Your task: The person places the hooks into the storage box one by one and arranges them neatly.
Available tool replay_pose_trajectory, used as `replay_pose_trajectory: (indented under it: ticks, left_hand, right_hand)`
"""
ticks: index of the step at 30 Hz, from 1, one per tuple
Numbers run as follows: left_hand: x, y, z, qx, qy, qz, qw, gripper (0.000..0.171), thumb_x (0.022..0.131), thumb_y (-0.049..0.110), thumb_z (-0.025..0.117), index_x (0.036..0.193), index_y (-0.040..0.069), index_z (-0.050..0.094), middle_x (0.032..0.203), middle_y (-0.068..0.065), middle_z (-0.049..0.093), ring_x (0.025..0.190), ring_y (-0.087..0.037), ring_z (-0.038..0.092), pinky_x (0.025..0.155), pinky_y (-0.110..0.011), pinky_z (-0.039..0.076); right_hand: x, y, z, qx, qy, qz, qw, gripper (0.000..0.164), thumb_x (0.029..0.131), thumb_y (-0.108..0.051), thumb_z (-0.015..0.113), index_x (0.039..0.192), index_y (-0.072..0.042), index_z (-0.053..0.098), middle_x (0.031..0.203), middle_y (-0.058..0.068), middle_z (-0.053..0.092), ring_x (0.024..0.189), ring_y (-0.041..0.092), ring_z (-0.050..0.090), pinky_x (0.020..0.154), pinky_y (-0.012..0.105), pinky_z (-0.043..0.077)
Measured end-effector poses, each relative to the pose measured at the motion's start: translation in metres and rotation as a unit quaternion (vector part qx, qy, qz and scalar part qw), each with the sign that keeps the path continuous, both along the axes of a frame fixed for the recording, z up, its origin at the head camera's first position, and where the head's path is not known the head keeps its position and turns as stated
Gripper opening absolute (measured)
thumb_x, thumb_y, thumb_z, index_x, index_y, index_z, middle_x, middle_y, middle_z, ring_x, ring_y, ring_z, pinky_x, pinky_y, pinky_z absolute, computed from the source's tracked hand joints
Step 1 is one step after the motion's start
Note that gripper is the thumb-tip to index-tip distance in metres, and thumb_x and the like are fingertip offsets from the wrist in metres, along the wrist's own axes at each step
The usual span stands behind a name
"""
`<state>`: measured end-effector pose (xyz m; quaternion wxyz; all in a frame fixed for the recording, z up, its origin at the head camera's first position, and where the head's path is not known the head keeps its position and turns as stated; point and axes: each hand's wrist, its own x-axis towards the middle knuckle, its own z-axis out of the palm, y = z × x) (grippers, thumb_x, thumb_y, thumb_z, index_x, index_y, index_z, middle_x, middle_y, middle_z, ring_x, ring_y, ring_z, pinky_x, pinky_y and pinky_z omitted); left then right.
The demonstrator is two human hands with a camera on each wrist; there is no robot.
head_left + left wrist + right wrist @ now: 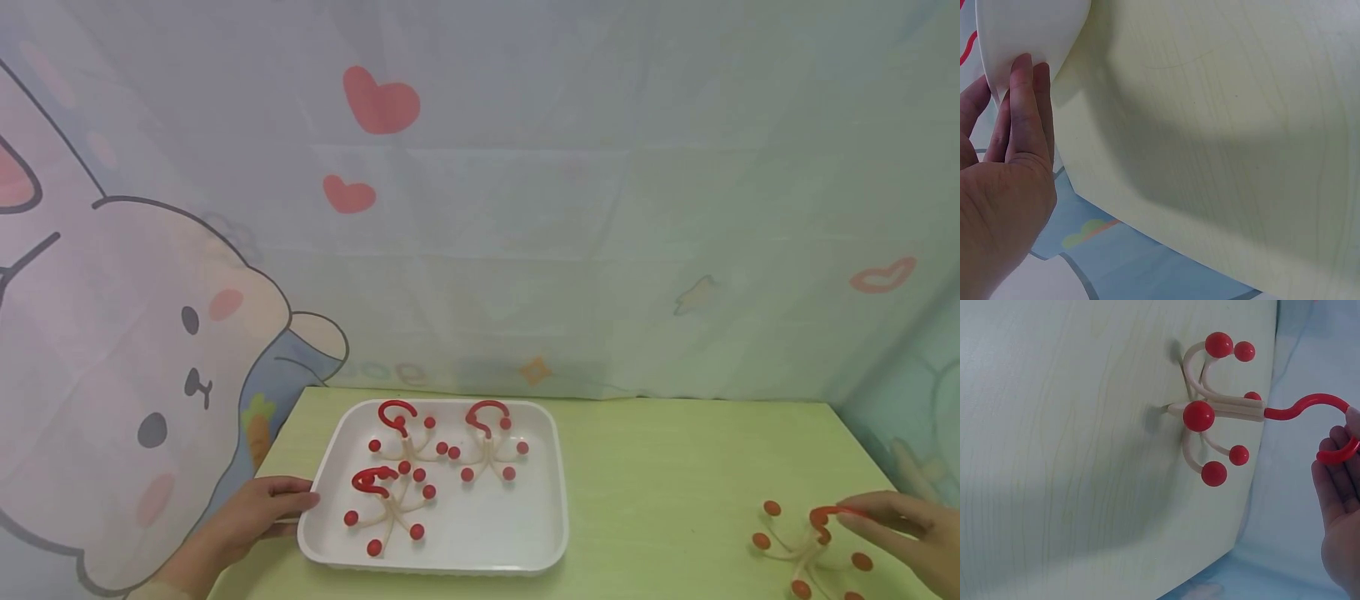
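My right hand (900, 533) pinches the red hook end of a multi-arm hanger (1235, 409) with thumb and fingers at the table's right side. The hanger has a cream stem and several curved cream arms tipped with red balls; it stands tilted, its pointed lower end close over the tabletop. At the left, my left hand (251, 517) grips the left edge of a white tray (495, 533), fingers against the outer wall in the left wrist view. Inside the tray are three similar hangers: one at back left (407, 450), one at back right (488, 450), one at front left (392, 505).
A pale green wood-grain table (660, 475) lies beneath the tray, its left edge near my left hand. Behind it hangs a cloth backdrop (525, 208) printed with a rabbit and hearts. Another light blue cloth (922, 400) borders the right side.
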<state>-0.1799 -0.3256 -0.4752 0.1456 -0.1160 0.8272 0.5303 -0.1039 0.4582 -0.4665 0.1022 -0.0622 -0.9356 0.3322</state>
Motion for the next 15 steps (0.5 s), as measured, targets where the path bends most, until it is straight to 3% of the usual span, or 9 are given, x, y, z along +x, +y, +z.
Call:
replay_pose_trajectory:
  ticks: [8, 13, 15]
  left_hand:
    - [-0.001, -0.002, -0.002, 0.0, 0.001, -0.003, 1.0, 0.044, 0.098, 0.016, 0.079, 0.128, -0.014, 0.066, 0.114, -0.014, 0.076, 0.099, -0.024, 0.076, 0.085, -0.041, 0.068]
    - [0.0, -0.003, -0.004, 0.01, 0.006, -0.008, 0.9999, 0.044, 0.098, 0.016, 0.079, 0.127, -0.014, 0.066, 0.114, -0.014, 0.076, 0.1, -0.024, 0.076, 0.085, -0.041, 0.068]
    - [0.0, -0.003, -0.004, 0.014, 0.008, -0.01, 0.9998, 0.043, 0.098, 0.016, 0.079, 0.127, -0.014, 0.067, 0.114, -0.014, 0.076, 0.1, -0.024, 0.076, 0.085, -0.041, 0.068]
  right_hand:
    - [-0.006, -0.001, 0.009, 0.017, -0.042, 0.002, 0.999, 0.038, 0.105, -0.031, 0.072, 0.113, 0.007, 0.075, 0.095, 0.003, 0.077, 0.073, -0.011, 0.06, 0.06, 0.024, 0.057]
    - [-0.011, -0.006, 0.022, 0.037, -0.067, 0.028, 0.997, 0.043, 0.106, -0.038, 0.069, 0.117, 0.003, 0.076, 0.105, 0.011, 0.077, 0.078, -0.013, 0.057, 0.075, 0.047, 0.064]
    - [-0.014, -0.008, 0.026, 0.048, -0.064, 0.04, 0.996, 0.042, 0.106, -0.04, 0.07, 0.117, -0.001, 0.077, 0.108, 0.011, 0.078, 0.08, -0.014, 0.057, 0.077, 0.05, 0.064]
